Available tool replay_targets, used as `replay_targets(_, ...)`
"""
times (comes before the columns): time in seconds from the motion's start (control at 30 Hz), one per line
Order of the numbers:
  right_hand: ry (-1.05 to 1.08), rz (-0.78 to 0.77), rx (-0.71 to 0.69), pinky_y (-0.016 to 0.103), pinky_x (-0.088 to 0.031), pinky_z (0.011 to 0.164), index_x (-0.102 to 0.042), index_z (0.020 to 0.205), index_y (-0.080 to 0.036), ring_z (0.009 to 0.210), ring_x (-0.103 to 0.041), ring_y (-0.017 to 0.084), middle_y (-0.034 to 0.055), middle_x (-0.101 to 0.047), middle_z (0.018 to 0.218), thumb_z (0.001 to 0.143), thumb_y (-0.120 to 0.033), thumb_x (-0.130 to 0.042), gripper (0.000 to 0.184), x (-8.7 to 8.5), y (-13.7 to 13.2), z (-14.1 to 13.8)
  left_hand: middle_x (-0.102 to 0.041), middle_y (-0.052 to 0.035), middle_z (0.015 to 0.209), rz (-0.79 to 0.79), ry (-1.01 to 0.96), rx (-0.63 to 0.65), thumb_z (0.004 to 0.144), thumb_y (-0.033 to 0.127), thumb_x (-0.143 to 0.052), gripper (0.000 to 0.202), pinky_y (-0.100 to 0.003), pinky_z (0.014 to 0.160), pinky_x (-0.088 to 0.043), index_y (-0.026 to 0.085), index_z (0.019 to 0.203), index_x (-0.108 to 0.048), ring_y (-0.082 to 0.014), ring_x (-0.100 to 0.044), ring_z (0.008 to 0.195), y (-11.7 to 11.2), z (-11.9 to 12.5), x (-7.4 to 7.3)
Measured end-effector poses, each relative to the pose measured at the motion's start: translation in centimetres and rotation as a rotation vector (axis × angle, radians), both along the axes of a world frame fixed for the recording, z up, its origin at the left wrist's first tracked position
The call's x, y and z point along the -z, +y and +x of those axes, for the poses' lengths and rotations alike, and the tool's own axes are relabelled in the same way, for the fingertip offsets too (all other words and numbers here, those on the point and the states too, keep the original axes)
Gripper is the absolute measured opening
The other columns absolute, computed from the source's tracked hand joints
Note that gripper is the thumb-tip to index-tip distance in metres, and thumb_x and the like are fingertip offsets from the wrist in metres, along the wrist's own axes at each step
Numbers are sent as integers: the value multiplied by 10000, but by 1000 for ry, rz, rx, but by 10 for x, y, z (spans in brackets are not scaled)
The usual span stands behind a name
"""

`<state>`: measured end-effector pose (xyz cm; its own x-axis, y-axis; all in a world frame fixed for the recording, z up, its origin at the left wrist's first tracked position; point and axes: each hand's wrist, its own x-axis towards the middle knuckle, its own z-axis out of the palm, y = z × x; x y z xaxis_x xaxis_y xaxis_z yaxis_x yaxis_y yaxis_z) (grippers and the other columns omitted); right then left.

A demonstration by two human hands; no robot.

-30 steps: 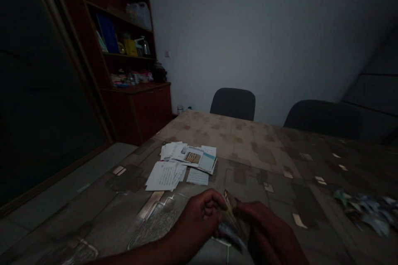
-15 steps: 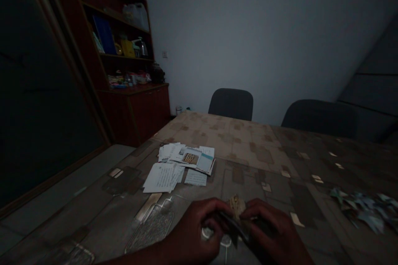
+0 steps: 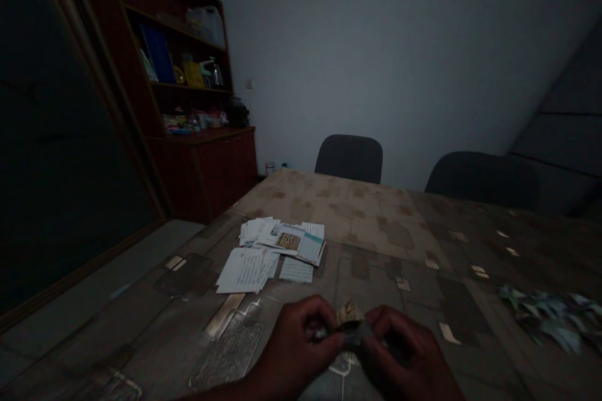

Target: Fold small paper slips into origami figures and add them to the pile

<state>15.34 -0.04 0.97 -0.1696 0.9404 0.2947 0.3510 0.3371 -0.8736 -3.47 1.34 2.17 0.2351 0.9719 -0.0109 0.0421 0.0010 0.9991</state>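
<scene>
My left hand (image 3: 296,344) and my right hand (image 3: 404,351) meet near the front of the table. Their fingertips pinch a small folded piece of paper (image 3: 350,319), dark on one side and tan at its top; the fingers hide most of it. A loose stack of handwritten and printed papers (image 3: 277,250) lies ahead of my hands, not touching them. Further right sits a heap of blue-green paper scraps (image 3: 545,319), blurred and apart from my right hand.
The table (image 3: 376,219) has a patterned brown cover. A flat speckled rectangular patch (image 3: 228,351) lies near my left hand. A dark red shelf unit (image 3: 202,169) stands back left, and several dark chairs, including one (image 3: 348,158), stand beyond the table.
My hands have drawn closer together, and the piece between them now looks smaller and more tightly folded. The view has shifted slightly.
</scene>
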Motion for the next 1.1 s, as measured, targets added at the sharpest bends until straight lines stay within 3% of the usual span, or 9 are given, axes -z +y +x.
replay_targets(0.17, 17, -51, 77, 239, -424, 565, -571, 714, -213, 602, -569, 164, -12, -613, 646, 760, -288, -632, 107, 1, -5, -7, -607, 27, 687, -90, -199, 54, 663, 109, -659, 204, -228, 596, -388, 183, 763, -497, -125, -545, 641, 0, 4, 4)
replay_targets(0.4, 146, -182, 113, 240, -374, 540, -539, 868, -212, 566, -525, 141, -55, -564, 608, 748, -296, -640, 178, -1, -3, -12, -622, 15, 719, -70, -130, 78, 697, 61, -617, 186, -234, 602, -395, 172, 820, -532, -128, -564, 664, -1, 3, 8)
replay_targets(0.57, 152, -179, 114, 247, -370, 543, -541, 890, -211, 577, -538, 144, -53, -566, 625, 758, -289, -624, 174, -1, -3, -14, -619, 23, 742, -79, -156, 95, 648, 84, -717, 454, -240, 616, -398, 180, 1055, -538, -139, -568, 684, -1, 6, 10)
replay_targets(0.73, 90, -156, 91, 252, -369, 554, -534, 954, -208, 583, -525, 148, -52, -562, 633, 772, -321, -602, 224, -1, -6, -15, -574, 56, 657, -43, -110, 56, 669, 41, -664, 344, -225, 601, -383, 173, 970, -563, -115, -534, 638, -2, 4, 9)
replay_targets(0.9, 20, -159, 76, 242, -319, 525, -556, 924, -214, 549, -491, 134, -71, -520, 601, 765, -299, -596, 185, -2, -5, -11, -572, 84, 628, -91, -227, 52, 651, 20, -647, 345, -194, 540, -358, 188, 922, -517, -84, -532, 567, 3, 2, 15)
replay_targets(1.1, 175, -212, 70, 247, -344, 530, -534, 966, -207, 558, -490, 137, -71, -510, 607, 782, -334, -621, 241, -4, 0, -6, -626, 63, 591, -162, -310, 48, 660, 88, -682, 368, -207, 492, -405, 198, 941, -471, -116, -602, 498, 10, 3, 24)
